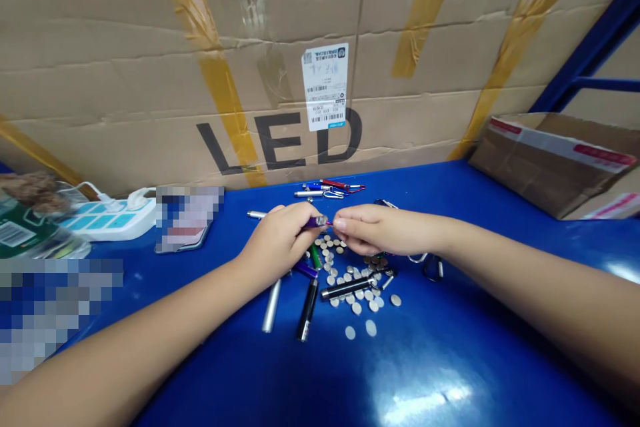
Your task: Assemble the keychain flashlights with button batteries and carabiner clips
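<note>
My left hand (280, 237) is closed around a purple keychain penlight (314, 221), its end pointing right. Close against that end, the fingertips of my right hand (373, 225) are pinched together; a small pink-purple bit shows at them, too small to make out. Below both hands lie several loose silver button cells (356, 307). Among them rests a black penlight (345, 289) with a clip. Nearer me are a black tube (307, 313) and a silver tube (271, 307). A green tube (315, 255) is partly hidden beneath my left hand.
Behind my hands lie red (335, 183) and silver (309, 194) penlights. A large cardboard box (280, 80) walls off the back of the blue table (240, 373). At left are a power strip (125, 220) and a phone (187, 223); an open carton (545, 163) stands right.
</note>
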### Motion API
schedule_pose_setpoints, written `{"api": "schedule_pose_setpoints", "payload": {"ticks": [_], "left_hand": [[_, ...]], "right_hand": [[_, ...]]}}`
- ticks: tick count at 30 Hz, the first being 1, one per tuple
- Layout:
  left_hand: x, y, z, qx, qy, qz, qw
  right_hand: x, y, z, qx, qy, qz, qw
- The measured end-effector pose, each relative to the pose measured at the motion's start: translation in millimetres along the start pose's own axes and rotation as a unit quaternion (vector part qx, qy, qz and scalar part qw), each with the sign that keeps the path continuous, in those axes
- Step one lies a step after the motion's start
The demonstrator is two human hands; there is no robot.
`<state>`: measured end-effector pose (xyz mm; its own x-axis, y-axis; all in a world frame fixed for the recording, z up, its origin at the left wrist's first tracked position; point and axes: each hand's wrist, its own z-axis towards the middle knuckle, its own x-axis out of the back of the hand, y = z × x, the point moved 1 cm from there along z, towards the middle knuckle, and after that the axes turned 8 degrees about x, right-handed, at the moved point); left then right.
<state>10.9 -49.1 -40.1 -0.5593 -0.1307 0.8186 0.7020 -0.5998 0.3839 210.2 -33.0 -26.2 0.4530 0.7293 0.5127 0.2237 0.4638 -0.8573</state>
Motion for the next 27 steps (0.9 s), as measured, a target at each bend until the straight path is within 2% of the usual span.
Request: {"api": "schedule_pose_setpoints", "payload": {"ticks": [4,8,10,12,16,20,24,27], "left_hand": [[-0.6,-2.3,-0.9,-0.046,0.003,0.040,0.998],[1.6,-4.4,-3.3,-0.095,0.027,0.096,0.990],[2.2,-5.3,-3.9,-0.112,0.037,0.112,0.987],[1.9,-5.8,-3.5,-0.115,0.032,0.111,0.987],[0.6,-6.0,0.2,-0.044,-0.007,0.075,0.996],[1.3,-3.0,3.4,0.028,-0.049,0.015,0.998],[3.1,4.0,4.4,0.069,-0.100,-0.093,0.988],[3.7,8.0,5.1,0.088,-0.096,-0.098,0.987]], "right_hand": [[-4.2,-3.2,0.9,0.010,-0.003,-0.080,0.997],[-7.2,-3.4,4.2,0.018,0.028,-0.172,0.984],[-8.6,-1.7,5.1,0.028,0.034,-0.246,0.968],[-9.7,0.0,5.3,0.023,0.037,-0.337,0.940],[-10.4,0.8,4.8,-0.014,0.035,-0.466,0.884],[-8.6,1.9,3.1,-0.020,0.033,-0.523,0.851],[-6.6,6.0,2.2,0.010,0.033,-0.568,0.822],[-4.9,8.3,2.6,0.054,0.036,-0.605,0.794]]}}
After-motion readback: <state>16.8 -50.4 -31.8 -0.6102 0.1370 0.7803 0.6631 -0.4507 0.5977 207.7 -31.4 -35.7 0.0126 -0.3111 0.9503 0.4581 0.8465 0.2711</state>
